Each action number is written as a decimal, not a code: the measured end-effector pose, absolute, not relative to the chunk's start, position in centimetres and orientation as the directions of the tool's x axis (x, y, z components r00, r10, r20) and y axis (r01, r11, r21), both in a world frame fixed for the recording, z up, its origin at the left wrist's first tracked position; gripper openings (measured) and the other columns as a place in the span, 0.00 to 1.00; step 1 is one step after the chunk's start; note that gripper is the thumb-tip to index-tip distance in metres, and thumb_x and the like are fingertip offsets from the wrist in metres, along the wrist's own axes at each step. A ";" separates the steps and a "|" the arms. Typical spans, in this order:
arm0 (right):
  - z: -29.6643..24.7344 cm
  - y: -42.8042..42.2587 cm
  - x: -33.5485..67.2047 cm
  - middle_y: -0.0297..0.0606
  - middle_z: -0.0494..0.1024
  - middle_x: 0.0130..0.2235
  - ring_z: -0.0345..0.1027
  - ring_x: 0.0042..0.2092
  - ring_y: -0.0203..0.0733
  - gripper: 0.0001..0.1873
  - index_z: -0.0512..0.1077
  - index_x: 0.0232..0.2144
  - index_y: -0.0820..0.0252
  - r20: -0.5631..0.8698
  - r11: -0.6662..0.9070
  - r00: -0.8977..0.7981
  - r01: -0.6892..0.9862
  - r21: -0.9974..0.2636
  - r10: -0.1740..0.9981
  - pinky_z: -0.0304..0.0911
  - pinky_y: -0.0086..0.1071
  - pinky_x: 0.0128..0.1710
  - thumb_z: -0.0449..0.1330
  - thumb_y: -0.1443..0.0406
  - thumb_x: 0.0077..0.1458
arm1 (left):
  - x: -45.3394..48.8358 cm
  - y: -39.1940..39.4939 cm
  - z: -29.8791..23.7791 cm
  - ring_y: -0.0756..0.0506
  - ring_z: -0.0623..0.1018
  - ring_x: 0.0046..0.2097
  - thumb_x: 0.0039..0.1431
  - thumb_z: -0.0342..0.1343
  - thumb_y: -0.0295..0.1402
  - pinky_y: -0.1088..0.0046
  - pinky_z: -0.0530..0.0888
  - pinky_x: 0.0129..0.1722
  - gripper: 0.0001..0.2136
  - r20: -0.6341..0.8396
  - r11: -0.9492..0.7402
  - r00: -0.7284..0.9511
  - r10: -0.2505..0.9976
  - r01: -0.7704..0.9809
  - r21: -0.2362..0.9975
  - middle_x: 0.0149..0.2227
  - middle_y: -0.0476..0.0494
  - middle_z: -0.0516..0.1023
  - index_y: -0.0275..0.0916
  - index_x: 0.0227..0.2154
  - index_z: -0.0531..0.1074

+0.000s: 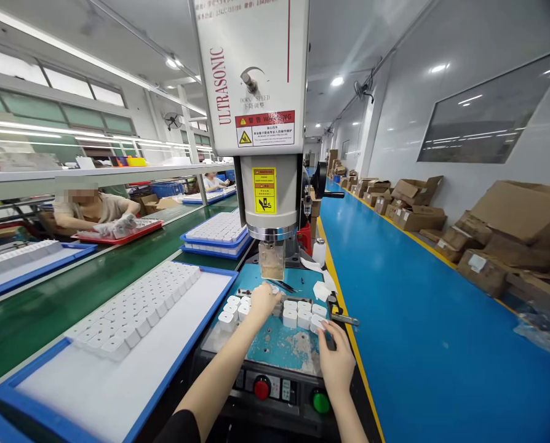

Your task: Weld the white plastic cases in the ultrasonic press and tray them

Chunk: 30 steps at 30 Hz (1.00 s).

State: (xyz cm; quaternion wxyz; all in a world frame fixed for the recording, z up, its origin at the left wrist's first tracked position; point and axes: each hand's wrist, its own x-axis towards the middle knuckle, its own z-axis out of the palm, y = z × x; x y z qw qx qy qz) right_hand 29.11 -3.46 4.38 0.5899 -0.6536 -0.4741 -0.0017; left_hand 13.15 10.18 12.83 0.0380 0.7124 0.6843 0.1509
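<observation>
My left hand (263, 300) reaches onto the teal work plate (282, 341) of the ultrasonic welder (256, 74), fingers closed over a small white plastic part under the brass horn (272, 259). Several white parts (232, 309) lie left of that hand and several more (301, 312) to its right. My right hand (334, 357) rests at the plate's right edge, fingertips touching a white part (318, 322); what it holds is unclear.
A blue-rimmed white tray (118, 381) with rows of white parts (146, 301) sits left of the machine; stacked trays (217, 237) lie behind. Red (261, 388) and green (321, 402) buttons face me. A green conveyor (72, 289), a seated person (90, 209), and cardboard boxes (510, 234) along the right wall.
</observation>
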 end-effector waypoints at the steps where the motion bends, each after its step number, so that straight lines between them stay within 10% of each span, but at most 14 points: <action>1: 4.3 -3.4 29.1 0.43 0.75 0.47 0.70 0.47 0.49 0.19 0.76 0.39 0.56 0.564 0.148 0.550 0.623 -0.768 0.615 0.68 0.35 0.39 0.52 0.51 0.57 | 13.1 10.2 12.9 0.38 0.78 0.44 0.57 0.51 0.45 0.70 0.69 0.38 0.24 0.164 -0.054 0.009 0.986 0.960 0.274 0.38 0.30 0.78 0.27 0.46 0.67; 13: 4.0 -3.4 29.3 0.43 0.74 0.49 0.69 0.48 0.48 0.18 0.75 0.39 0.55 0.546 0.155 0.528 0.611 -0.776 0.650 0.68 0.34 0.39 0.54 0.52 0.57 | 7.1 5.6 15.2 0.38 0.77 0.43 0.56 0.47 0.48 0.67 0.68 0.39 0.19 0.245 0.014 -0.107 0.964 0.936 0.352 0.36 0.36 0.78 0.36 0.39 0.68; 24: 5.3 -3.4 29.4 0.46 0.76 0.45 0.69 0.46 0.49 0.15 0.76 0.38 0.59 0.682 0.331 0.474 0.626 -0.706 0.558 0.69 0.38 0.41 0.58 0.55 0.55 | 2.4 0.2 7.5 0.31 0.58 0.62 0.60 0.49 0.38 0.42 0.53 0.56 0.15 0.663 -0.141 0.086 0.744 0.990 0.029 0.60 0.36 0.65 0.41 0.47 0.72; 30: 9.2 0.1 27.6 0.44 0.75 0.48 0.70 0.47 0.47 0.14 0.75 0.38 0.57 0.615 0.355 0.325 0.590 -0.726 0.718 0.69 0.38 0.43 0.56 0.56 0.55 | 1.3 0.1 5.5 0.39 0.73 0.47 0.60 0.51 0.37 0.60 0.67 0.47 0.11 0.766 -0.275 0.101 0.634 0.956 0.102 0.43 0.36 0.76 0.38 0.40 0.72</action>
